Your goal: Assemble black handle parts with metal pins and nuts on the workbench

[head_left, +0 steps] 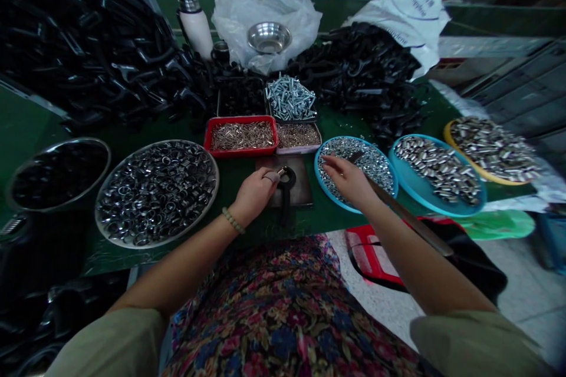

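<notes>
My left hand, with a bead bracelet at its wrist, is closed in a pinch on a small shiny metal piece. That piece is at the ring end of a black hooked part, which lies on a flat metal plate. Over the left side of a round blue tray of small silvery pieces is my right hand. Its fingers point left and look apart, and I see nothing held in them. A red tray of thin metal pins stands just beyond my left hand.
On the left stand a round tray of metal rings and a basin of black pieces. Bolts fill a bin behind. At right are another blue tray and a yellow tray of metal sleeves. Black parts are heaped behind.
</notes>
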`<control>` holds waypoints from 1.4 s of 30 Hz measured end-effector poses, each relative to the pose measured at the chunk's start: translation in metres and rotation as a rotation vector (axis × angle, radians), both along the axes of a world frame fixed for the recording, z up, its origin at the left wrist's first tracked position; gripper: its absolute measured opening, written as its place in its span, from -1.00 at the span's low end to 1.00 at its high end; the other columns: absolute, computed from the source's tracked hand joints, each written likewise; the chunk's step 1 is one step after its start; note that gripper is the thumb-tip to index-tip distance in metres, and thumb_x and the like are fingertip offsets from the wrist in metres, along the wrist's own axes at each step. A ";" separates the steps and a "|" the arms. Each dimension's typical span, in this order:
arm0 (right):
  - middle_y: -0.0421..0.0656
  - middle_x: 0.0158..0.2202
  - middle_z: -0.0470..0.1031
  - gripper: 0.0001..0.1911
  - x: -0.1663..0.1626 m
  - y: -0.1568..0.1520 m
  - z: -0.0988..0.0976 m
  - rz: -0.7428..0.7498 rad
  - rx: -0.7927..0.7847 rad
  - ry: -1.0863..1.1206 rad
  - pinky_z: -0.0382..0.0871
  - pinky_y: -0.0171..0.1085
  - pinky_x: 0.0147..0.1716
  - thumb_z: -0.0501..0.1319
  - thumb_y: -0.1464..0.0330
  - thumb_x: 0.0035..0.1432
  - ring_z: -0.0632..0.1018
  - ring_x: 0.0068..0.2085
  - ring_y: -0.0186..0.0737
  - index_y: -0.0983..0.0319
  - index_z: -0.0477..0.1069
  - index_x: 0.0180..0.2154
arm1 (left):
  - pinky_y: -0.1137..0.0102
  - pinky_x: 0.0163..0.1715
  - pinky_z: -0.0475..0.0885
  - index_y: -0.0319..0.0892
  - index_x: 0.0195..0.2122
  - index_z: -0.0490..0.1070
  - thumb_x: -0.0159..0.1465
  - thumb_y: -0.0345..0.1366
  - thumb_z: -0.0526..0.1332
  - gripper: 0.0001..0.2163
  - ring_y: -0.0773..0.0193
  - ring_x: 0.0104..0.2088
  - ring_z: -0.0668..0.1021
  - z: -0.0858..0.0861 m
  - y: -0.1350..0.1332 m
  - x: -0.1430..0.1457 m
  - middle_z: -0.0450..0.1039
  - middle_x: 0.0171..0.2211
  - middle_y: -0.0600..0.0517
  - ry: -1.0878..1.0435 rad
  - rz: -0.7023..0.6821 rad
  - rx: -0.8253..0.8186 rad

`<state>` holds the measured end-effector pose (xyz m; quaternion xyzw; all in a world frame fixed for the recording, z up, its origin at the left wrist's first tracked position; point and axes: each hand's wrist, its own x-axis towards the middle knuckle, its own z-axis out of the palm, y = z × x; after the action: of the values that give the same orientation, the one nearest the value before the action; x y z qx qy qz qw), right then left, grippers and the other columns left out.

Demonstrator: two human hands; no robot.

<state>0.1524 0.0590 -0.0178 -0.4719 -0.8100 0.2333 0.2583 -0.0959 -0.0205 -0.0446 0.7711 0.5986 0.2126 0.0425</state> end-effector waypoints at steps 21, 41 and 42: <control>0.17 -0.13 0.49 -0.64 0.064 -0.032 0.006 -0.237 0.140 -0.671 0.42 -0.12 -0.30 -0.04 0.36 0.30 0.57 -0.20 0.04 0.37 0.29 0.05 | 0.32 -0.11 0.40 -0.14 0.02 0.36 0.33 -0.29 0.09 -0.74 0.16 -0.11 0.43 0.021 -0.020 -0.004 0.34 -0.01 -0.07 0.172 -0.117 -0.139; -0.03 -0.12 0.59 -0.57 -0.049 -0.043 0.037 0.073 -0.113 -0.248 0.49 -0.11 -0.19 -0.06 0.33 0.34 0.63 -0.18 -0.04 0.18 0.21 0.20 | 0.34 -0.21 0.41 -0.13 -0.02 0.37 0.28 -0.37 0.12 -0.75 0.19 -0.22 0.47 0.013 -0.020 -0.004 0.39 -0.13 -0.05 0.019 -0.077 -0.224; -0.03 -0.12 0.59 -0.56 -0.049 -0.042 0.036 0.081 -0.117 -0.253 0.49 -0.11 -0.19 -0.06 0.33 0.34 0.63 -0.18 -0.04 0.17 0.20 0.21 | 0.34 -0.21 0.41 -0.13 -0.02 0.37 0.27 -0.37 0.12 -0.75 0.18 -0.22 0.47 0.013 -0.020 -0.004 0.40 -0.14 -0.05 0.017 -0.080 -0.218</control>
<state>0.1039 0.0165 0.0180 -0.4788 -0.8395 0.2289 0.1166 -0.0998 -0.0404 -0.0318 0.7869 0.5874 0.1379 0.1296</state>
